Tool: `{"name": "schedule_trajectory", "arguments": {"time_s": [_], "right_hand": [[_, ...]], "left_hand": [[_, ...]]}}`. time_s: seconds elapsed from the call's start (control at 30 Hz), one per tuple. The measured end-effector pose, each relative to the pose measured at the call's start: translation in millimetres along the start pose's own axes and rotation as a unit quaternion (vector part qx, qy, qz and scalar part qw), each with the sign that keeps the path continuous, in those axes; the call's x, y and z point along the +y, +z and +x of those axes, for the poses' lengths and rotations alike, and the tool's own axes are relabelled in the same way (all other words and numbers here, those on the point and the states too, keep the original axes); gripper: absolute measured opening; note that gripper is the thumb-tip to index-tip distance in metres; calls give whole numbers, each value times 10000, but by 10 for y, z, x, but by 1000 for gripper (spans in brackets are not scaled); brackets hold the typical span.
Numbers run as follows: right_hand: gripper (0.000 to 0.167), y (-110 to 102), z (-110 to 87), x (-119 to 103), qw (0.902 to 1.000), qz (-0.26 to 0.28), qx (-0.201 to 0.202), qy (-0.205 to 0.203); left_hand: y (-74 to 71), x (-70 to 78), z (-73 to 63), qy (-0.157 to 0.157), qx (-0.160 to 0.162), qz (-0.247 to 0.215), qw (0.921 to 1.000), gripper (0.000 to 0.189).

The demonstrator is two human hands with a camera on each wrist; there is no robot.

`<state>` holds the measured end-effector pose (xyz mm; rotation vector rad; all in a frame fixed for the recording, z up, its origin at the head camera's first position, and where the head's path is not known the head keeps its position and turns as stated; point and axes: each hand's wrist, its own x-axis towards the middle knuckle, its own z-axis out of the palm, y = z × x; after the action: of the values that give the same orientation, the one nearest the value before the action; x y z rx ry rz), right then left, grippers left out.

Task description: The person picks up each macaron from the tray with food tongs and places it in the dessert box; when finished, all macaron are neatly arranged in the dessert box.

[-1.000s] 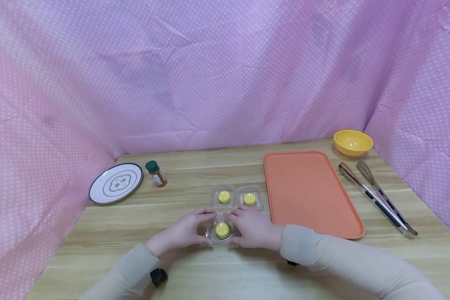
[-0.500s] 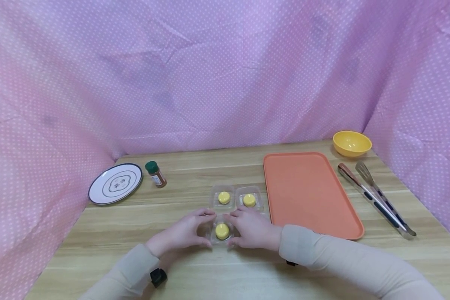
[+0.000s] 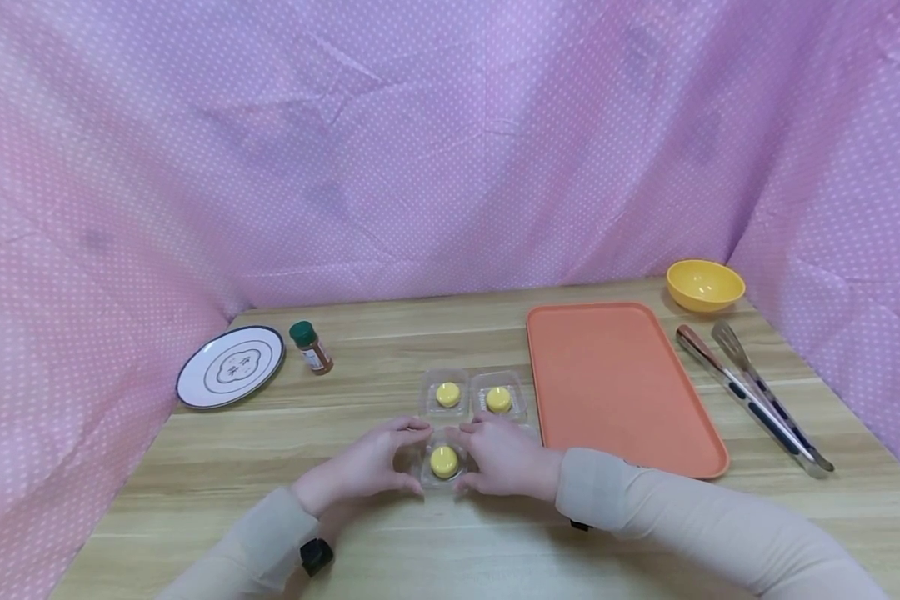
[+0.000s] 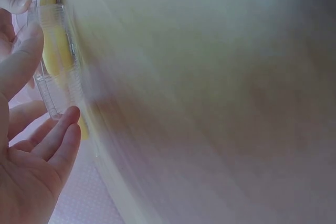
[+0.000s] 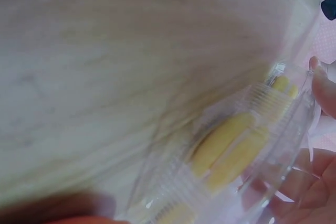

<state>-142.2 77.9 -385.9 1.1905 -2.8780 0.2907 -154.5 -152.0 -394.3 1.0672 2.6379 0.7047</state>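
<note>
In the head view, a small clear plastic box (image 3: pixel 438 485) with a round yellow macaron-like sweet (image 3: pixel 444 462) inside rests between both hands. From the left side, my left hand (image 3: pixel 363 460) holds it, fingertips at the far corner and thumb at the near corner. My right hand (image 3: pixel 508 458) grips the opposite side with bent fingers and covers that part. Two similar clear compartments lie just beyond, each with a yellow sweet (image 3: pixel 448 395), (image 3: pixel 498 400). Up close in the right wrist view, the ribbed clear wall stands around the yellow sweet (image 5: pixel 231 148).
An orange tray (image 3: pixel 618 387) lies right of the boxes, close to the right forearm. Farther right are metal tongs (image 3: pixel 753 400) and a yellow bowl (image 3: pixel 705 287). On the left stand a green-capped spice bottle (image 3: pixel 312 350) and a white plate (image 3: pixel 195 379). Pink dotted cloth surrounds the table.
The left edge of the near box shows slightly farther right than a second ago. Both hands stay almost in place around it.
</note>
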Motion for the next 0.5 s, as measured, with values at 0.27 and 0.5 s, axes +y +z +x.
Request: {"name": "schedule_trajectory", "arguments": {"time_s": [0.27,0.5], "right_hand": [[68,-26,2,0,10000,74,-36,27],[72,-7,-24,41,9996,294,-47,1]], "left_hand": [[-24,61,-44,-188,-156,35,9997,73],[-11,89,-25,-355,-265,-69,9990,80]]}}
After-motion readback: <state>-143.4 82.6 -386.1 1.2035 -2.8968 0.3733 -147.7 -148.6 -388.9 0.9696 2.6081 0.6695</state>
